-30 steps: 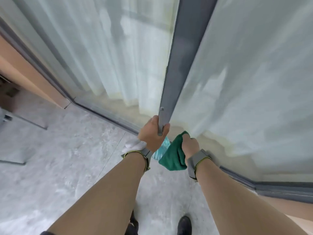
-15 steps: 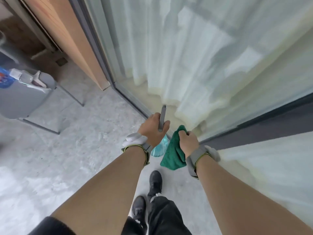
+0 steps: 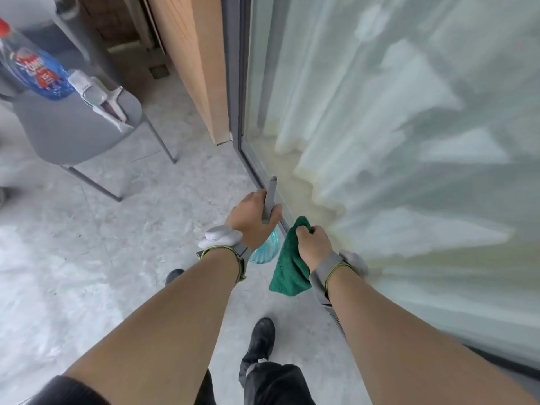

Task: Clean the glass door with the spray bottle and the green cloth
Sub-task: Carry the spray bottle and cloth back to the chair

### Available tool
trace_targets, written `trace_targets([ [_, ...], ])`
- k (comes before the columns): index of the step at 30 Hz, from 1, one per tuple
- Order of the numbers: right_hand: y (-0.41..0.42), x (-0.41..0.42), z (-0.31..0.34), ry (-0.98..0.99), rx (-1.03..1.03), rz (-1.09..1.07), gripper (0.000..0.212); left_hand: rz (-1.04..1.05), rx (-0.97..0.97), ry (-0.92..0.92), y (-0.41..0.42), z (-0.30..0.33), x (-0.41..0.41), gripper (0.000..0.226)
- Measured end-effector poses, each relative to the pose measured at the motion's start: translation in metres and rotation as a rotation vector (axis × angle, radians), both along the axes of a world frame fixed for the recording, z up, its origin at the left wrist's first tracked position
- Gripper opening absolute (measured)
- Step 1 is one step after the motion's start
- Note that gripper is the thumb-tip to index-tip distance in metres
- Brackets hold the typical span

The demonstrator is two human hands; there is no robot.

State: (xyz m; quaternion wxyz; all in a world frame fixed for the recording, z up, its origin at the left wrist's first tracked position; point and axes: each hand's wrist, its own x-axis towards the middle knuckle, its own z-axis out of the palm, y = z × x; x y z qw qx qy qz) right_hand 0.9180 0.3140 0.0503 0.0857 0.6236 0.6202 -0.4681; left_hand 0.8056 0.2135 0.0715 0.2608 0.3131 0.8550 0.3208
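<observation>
The left hand (image 3: 252, 217) was clamped around the neck of the spray bottle (image 3: 264, 247), whose pale blue-green body hung below the fist and whose grey trigger head stuck up above the fingers. Just beside it to the right, the right hand (image 3: 314, 247) pinched the green cloth (image 3: 287, 270) by its upper edge, fingers curled round the fabric, so that the rest of the cloth draped down toward the floor. The two hands were near each other but apart, and both wrists wore grey bands.

The glass door (image 3: 394, 141) filled the right side of the scene, its grey frame (image 3: 233, 83) running from the far edge down toward the hands. Pale curtains (image 3: 350, 97) hung behind the glass. The right hand was near the pane, though contact could not be told.

To the far left stood a grey chair (image 3: 73, 127) on thin metal legs. On its seat lay a second bottle with a blue label (image 3: 38, 74) and a white trigger sprayer (image 3: 99, 97). A wooden panel (image 3: 193, 62) stood left of the door frame. The floor (image 3: 87, 244) was pale grey marbled tile, and the person's dark shoe (image 3: 263, 334) stood on it at the near edge.
</observation>
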Motion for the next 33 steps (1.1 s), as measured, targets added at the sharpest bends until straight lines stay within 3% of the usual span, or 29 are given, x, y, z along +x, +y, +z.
trace_targets([
  [8, -0.025, -0.147, -0.022, -0.113, -0.024, 0.147, 0.028, 0.076, -0.033, -0.031, -0.024, -0.03, -0.134, 0.031],
  [20, -0.031, -0.352, -0.043, 0.018, -0.055, 0.347, 0.022, 0.256, -0.096, 0.016, -0.052, -0.05, -0.322, 0.029],
  [33, -0.048, -0.484, -0.095, 0.057, -0.104, 0.482, 0.032, 0.452, -0.106, 0.059, -0.089, -0.071, -0.43, 0.03],
])
